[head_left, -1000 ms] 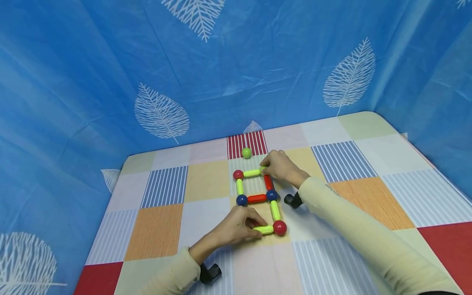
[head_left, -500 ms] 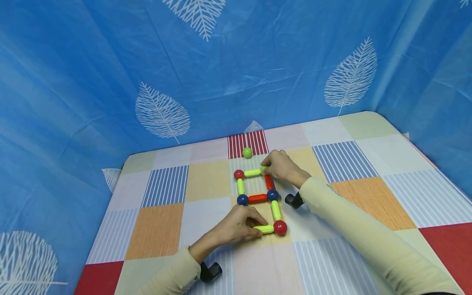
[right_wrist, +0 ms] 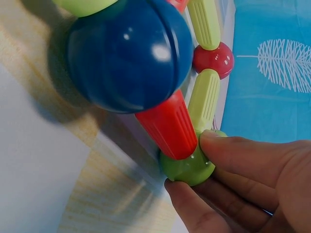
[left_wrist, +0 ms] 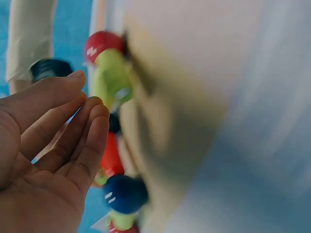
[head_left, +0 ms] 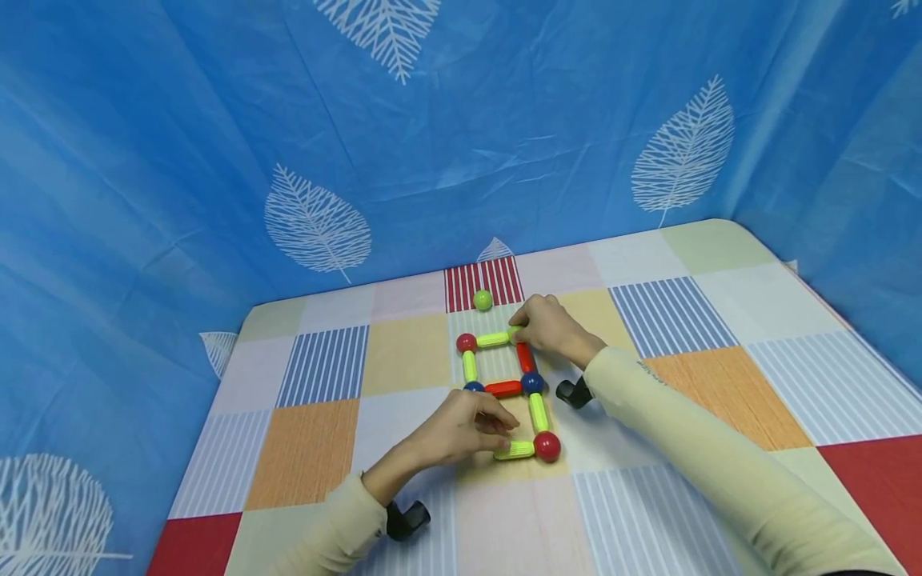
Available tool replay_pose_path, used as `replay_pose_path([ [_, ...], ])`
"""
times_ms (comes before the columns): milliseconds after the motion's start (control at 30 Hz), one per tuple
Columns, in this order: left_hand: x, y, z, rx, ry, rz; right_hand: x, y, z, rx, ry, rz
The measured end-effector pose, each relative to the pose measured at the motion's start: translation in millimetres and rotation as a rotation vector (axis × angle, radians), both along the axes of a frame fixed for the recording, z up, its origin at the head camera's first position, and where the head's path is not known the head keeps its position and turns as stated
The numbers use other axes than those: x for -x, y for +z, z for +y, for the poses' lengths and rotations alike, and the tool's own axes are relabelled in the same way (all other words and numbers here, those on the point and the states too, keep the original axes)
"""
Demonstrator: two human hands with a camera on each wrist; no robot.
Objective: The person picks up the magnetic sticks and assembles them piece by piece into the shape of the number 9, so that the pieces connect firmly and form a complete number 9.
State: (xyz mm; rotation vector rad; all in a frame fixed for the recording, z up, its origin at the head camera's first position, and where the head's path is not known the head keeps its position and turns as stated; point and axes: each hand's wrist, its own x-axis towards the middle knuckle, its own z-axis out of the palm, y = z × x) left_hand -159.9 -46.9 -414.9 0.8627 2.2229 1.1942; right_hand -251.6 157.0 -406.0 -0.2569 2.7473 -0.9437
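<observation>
Magnetic rods and balls form a square on the cloth, with a tail of two rods at its near right. My right hand (head_left: 551,326) pinches the green ball (right_wrist: 184,170) at the square's far right corner between thumb and fingers. A red rod (right_wrist: 167,127) runs from that ball to a blue ball (right_wrist: 124,58). My left hand (head_left: 457,428) hovers by the free end of a yellow-green rod (head_left: 515,450), its fingers loosely bent and holding nothing. In the left wrist view, the fingertips appear apart from that rod. A red ball (head_left: 547,446) joins the rod's other end.
A loose green ball (head_left: 483,300) lies beyond the square, on the red-striped patch. The patchwork tablecloth (head_left: 410,352) covers the table. A blue curtain (head_left: 461,144) with white leaf prints hangs behind it. Black wrist cameras (head_left: 407,521) are worn on both wrists.
My left hand has let go of the yellow-green rod and lifted slightly, now partly covering the square's near left blue ball. The right hand keeps its pinch on the green ball.
</observation>
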Motion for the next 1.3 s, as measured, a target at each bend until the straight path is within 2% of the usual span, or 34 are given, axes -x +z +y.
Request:
replay_pose_path([
  [133, 22.6, 19.4, -0.4, -0.021, 0.024, 0.082, 1.3, 0.2, 3.7, -0.006, 0.006, 0.015],
  [233, 49.6, 31.9, -0.4, -0.041, 0.073, 0.15, 2.7, -0.6, 6.6, -0.01, 0.009, 0.013],
  [333, 79.7, 38.0, -0.3, -0.039, 0.164, 0.186, 3.6, -1.9, 7.7, -0.009, 0.0, -0.016],
  [500, 121.8, 32.4, 4.0, -0.043, 0.314, 0.191, 2.5, -3.9, 5.4, -0.003, -0.018, -0.052],
  [633, 141.9, 18.2, 10.8, -0.022, 0.383, 0.178, 0.8, -6.5, 2.2, 0.007, -0.023, -0.058],
  [800, 155.6, 0.1, 16.3, 0.059, 0.391, 0.149, -1.3, -9.4, -0.5, 0.014, -0.02, -0.06],
  [933, 160.4, -6.6, 18.7, 0.111, 0.365, 0.165, -2.3, -9.3, -2.3, 0.003, -0.016, -0.048],
  [1067, 163.1, -8.7, 22.2, 0.145, 0.346, 0.196, -2.3, -7.0, -1.8, -0.005, -0.016, -0.032],
  [1300, 164.4, -4.7, 24.6, 0.142, 0.336, 0.212, -0.4, -3.6, 4.0, 0.003, -0.016, -0.028],
])
